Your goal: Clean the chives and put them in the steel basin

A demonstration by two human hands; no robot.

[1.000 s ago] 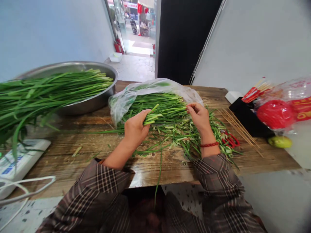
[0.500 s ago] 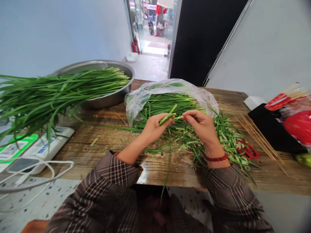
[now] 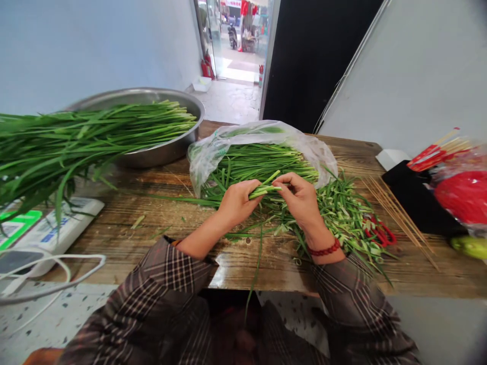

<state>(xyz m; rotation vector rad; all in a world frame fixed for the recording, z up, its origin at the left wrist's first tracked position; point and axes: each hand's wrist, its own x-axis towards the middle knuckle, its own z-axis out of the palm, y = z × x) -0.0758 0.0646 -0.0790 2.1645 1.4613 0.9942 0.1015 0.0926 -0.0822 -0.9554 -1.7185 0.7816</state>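
Closed round a few garlic chives (image 3: 262,191), my left hand (image 3: 240,202) holds their pale cut ends pointing right. My right hand (image 3: 299,200) pinches at the tip of one of these stalks, thumb against forefinger. Behind both hands a clear plastic bag (image 3: 198,165) lies with its mouth toward me, full of more chives (image 3: 262,159). Under and to the right of my right hand spreads a heap of peeled-off leaves and scraps (image 3: 338,213). A long single blade hangs over the table's front edge.
A steel basin (image 3: 163,152) piled with chives (image 3: 125,124) stands at the left. Near it lie a white power strip (image 3: 68,228) and cables (image 3: 87,261). Red-handled scissors (image 3: 380,233), thin bamboo skewers (image 3: 403,218) and a black box (image 3: 414,203) are on the right of the wooden table (image 3: 140,243).
My right hand has come closer to my left, its fingertips now at the stalk ends. The whole view has shifted slightly.
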